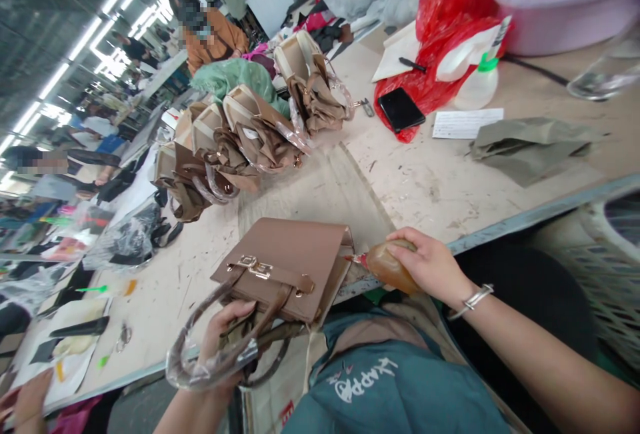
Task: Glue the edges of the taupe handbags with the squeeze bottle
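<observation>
A brown handbag (295,244) with a gold buckle lies tilted at the table's front edge, its plastic-wrapped handles (187,347) hanging toward me. My left hand (225,327) grips the bag's near, open side, the thumb on the outer panel and the other fingers partly hidden behind the handles. In my right hand (420,261) is a squeeze bottle (393,267) of amber glue-like liquid. Its red nozzle points left, at the bag's right side edge; whether the tip touches cannot be made out.
Several similar brown bags (260,127) stand across the table. A black phone (400,109) lies on a red plastic bag (455,7), near a white bottle (477,84) and a purple basin (565,14). Scissors (123,337) lie at left. Other people work nearby.
</observation>
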A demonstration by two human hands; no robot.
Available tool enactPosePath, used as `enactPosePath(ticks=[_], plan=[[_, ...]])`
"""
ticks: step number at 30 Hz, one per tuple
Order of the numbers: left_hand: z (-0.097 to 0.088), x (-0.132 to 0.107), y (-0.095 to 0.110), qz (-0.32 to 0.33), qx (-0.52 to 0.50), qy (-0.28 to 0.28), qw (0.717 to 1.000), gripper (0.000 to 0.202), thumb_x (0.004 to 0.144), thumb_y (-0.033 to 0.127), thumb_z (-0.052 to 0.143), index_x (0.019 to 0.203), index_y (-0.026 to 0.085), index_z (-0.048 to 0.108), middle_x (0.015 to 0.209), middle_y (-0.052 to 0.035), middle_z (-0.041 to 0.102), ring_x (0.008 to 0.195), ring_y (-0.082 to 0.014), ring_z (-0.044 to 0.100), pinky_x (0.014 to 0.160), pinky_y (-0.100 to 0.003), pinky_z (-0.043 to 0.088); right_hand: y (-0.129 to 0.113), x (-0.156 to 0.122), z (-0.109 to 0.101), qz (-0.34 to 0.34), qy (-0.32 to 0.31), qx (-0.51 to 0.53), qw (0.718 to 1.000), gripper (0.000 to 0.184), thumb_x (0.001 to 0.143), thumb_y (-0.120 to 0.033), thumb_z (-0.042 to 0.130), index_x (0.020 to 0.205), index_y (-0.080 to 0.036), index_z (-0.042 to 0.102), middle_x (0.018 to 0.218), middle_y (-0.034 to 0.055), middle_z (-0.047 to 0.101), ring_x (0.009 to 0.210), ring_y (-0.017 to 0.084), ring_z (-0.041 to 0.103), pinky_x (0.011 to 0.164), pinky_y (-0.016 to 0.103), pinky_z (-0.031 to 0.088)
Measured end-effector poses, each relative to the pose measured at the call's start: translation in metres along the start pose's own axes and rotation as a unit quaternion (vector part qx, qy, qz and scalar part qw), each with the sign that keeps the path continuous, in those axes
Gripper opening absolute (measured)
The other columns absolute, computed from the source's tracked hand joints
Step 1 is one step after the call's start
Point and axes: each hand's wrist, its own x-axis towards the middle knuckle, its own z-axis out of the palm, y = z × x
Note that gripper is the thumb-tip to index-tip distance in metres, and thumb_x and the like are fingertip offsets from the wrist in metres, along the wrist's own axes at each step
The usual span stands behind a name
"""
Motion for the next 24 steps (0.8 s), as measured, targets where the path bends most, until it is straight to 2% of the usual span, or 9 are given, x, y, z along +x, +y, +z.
enactPosePath(ticks=[3,7,10,12,14,16,20,24], plan=[[0.023,-0.006,0.025,-0.035,-0.045,-0.011,0.998,0.012,0.069,0.017,0.063,0.060,0.009,0.065,0.051,-0.0071,0.064,0.038,-0.0176,0.056,0.035,-0.027,0.045,-0.003,0.003,0.000,-0.029,-0.004,-0.008,1.000,0.023,0.078,-0.035,0.050,0.089,-0.020,0.064,0.076,0.0010,0.067,0.069,0.018,0.061,0.066,0.030,0.046],[0.057,-0.011,0.059,-0.006,-0.103,-0.008,0.995,0.020,0.075,0.011,0.049,0.056,0.013,0.056,0.046,-0.0043,0.057,0.034,-0.0136,0.048,0.033,-0.024,0.041,-0.004,0.006,-0.001,-0.059,-0.004,-0.022,0.998,0.021,0.080,-0.031,0.049,0.088,-0.020,0.064,0.078,0.0016,0.067,0.069,0.017,0.061,0.068,0.029,0.046],[0.078,-0.009,0.081,-0.023,-0.078,-0.047,0.996,0.017,0.075,0.010,0.046,0.060,0.014,0.054,0.047,-0.0038,0.055,0.033,-0.0116,0.046,0.032,-0.022,0.039,-0.003,0.007,-0.002,-0.068,-0.009,-0.026,0.997,0.020,0.081,-0.030,0.049,0.090,-0.019,0.064,0.080,0.0023,0.067,0.072,0.017,0.061,0.070,0.029,0.046],[0.090,-0.006,0.092,-0.030,-0.039,-0.087,0.995,0.011,0.074,0.010,0.049,0.065,0.013,0.056,0.052,-0.0051,0.059,0.034,-0.0112,0.046,0.032,-0.021,0.039,0.000,0.007,-0.002,-0.066,-0.014,-0.028,0.997,0.020,0.082,-0.029,0.049,0.091,-0.019,0.064,0.082,0.0026,0.067,0.075,0.017,0.062,0.072,0.030,0.047],[0.099,-0.002,0.100,-0.018,-0.020,-0.100,0.995,0.008,0.074,0.010,0.050,0.069,0.014,0.056,0.055,-0.0066,0.063,0.034,-0.0121,0.048,0.031,-0.021,0.039,0.002,0.006,-0.001,-0.069,-0.017,-0.030,0.997,0.019,0.083,-0.028,0.048,0.092,-0.019,0.063,0.084,0.0027,0.067,0.077,0.017,0.062,0.074,0.030,0.047],[0.106,0.002,0.106,-0.010,-0.006,-0.106,0.994,0.008,0.074,0.010,0.050,0.072,0.013,0.057,0.058,-0.0077,0.065,0.034,-0.0131,0.049,0.031,-0.023,0.041,0.004,0.004,-0.001,-0.089,-0.014,-0.035,0.995,0.018,0.085,-0.027,0.047,0.093,-0.019,0.062,0.086,0.0037,0.067,0.080,0.018,0.063,0.077,0.031,0.048],[0.111,0.006,0.111,0.000,0.022,-0.116,0.993,0.011,0.073,0.010,0.052,0.081,0.009,0.061,0.066,-0.0105,0.069,0.034,-0.0136,0.050,0.031,-0.024,0.042,0.007,-0.005,0.000,-0.177,0.009,-0.059,0.982,0.017,0.088,-0.022,0.046,0.099,-0.019,0.058,0.092,0.0071,0.065,0.088,0.020,0.062,0.081,0.034,0.050],[0.106,0.009,0.108,0.013,0.012,-0.116,0.993,0.007,0.071,0.008,0.054,0.070,0.009,0.061,0.057,-0.0088,0.065,0.034,-0.0149,0.052,0.031,-0.025,0.043,0.011,-0.014,-0.002,-0.239,0.005,-0.079,0.968,0.019,0.089,-0.019,0.045,0.104,-0.018,0.056,0.090,0.0081,0.062,0.085,0.021,0.061,0.076,0.034,0.052]])
